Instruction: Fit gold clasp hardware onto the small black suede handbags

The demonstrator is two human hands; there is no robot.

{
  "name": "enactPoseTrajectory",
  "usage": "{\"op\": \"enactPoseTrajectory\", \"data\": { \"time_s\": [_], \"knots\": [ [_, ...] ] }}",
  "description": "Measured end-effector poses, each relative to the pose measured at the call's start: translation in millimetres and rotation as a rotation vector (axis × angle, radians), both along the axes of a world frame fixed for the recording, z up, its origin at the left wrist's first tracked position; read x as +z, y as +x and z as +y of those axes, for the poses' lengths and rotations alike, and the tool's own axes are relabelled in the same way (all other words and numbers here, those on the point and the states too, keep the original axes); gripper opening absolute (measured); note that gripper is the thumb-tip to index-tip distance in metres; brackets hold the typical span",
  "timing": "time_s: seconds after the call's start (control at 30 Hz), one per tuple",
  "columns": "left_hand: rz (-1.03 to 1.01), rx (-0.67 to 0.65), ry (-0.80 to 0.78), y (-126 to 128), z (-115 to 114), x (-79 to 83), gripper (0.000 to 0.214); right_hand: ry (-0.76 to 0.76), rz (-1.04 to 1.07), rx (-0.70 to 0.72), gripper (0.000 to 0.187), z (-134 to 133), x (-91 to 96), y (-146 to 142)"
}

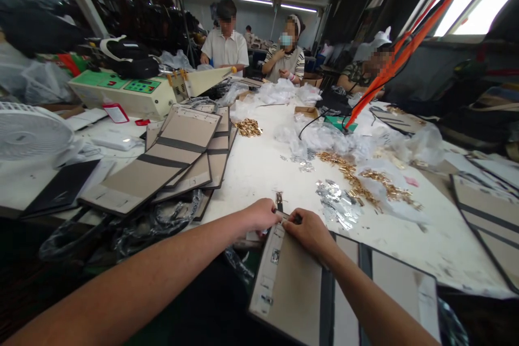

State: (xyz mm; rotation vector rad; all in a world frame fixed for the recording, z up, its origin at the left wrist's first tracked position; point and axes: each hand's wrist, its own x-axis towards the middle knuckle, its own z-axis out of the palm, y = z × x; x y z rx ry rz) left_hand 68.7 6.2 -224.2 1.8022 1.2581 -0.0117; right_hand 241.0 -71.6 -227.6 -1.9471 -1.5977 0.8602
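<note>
Left hand (261,216): fingers narrowed at panel's (300,275) 11-o'clock corner, hold unclear | right hand (308,231): fingers gripped panel edge | keeping corner braced seemed wise

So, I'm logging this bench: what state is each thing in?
Panel: laid open
Left hand: curled at panel's end, grip partly hidden
Right hand: fingers bent, touching panel
Stacked panels: overlapping, askew
Gold fittings: loose, heaped
Silver plates: loose, scattered
Plastic bags: crumpled
Fan: running or not, unclear
</note>
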Motion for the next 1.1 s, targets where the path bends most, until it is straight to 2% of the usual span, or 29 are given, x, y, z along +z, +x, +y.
{"op": "enactPoseTrajectory", "data": {
  "time_s": [0.1,0.2,0.3,0.5,0.6,0.7,0.87,1.03,1.1],
  "knots": [
    [-0.054,0.037,-0.09,-1.0,5.5,-7.8,0.019,0.084,0.143,-0.069,0.02,-3.0,12.9,3.9],
    [-0.093,0.063,-0.153,-1.2,11.4,-13.2,0.018,0.379,0.394,-0.247,0.029,-7.7,24.4,1.8],
    [-0.114,0.087,-0.187,-0.7,13.7,-15.4,0.016,0.639,0.61,-0.293,0.034,-6.9,27.7,-6.4],
    [-0.147,0.11,-0.203,-3.0,10.8,-17.6,0.02,0.738,1.019,-0.267,0.041,15.1,35.9,-18.8],
    [-0.167,0.112,-0.212,-4.4,10.6,-17.7,0.02,0.7,1.061,-0.215,0.043,22.9,32.7,-30.0],
    [-0.186,0.104,-0.222,-5.4,10.9,-16.9,0.018,0.603,0.965,-0.157,0.043,23.6,26.7,-40.3],
    [-0.219,0.096,-0.238,-6.6,11.4,-17.2,0.015,0.619,0.815,-0.098,0.042,21.9,30.9,-37.9],
    [-0.242,0.11,-0.281,-8.2,11.2,-13.6,0.01,0.487,0.706,-0.094,0.043,27.9,29.9,-37.6],
    [-0.263,0.115,-0.294,-9.5,11.3,-12.9,0.009,0.492,0.732,-0.06,0.042,31.6,33.8,-40.6]
  ]
}}
